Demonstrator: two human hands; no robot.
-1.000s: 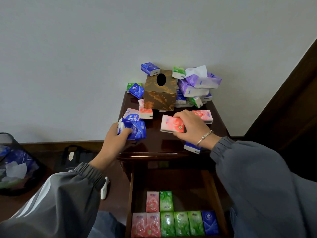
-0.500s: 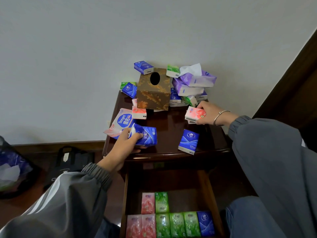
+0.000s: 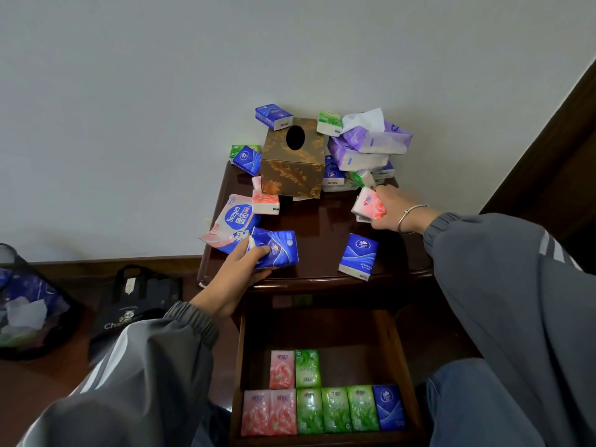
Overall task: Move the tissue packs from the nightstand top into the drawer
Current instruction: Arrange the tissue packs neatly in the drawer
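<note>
Blue pack in L hand

Loose tissue packs clutter nightstand top. Blue pack and pink pack each gripped there. Eight packs lie flat in open drawer.

Soft dim light, bowed edges

Pale wall, dark brown floor
</note>
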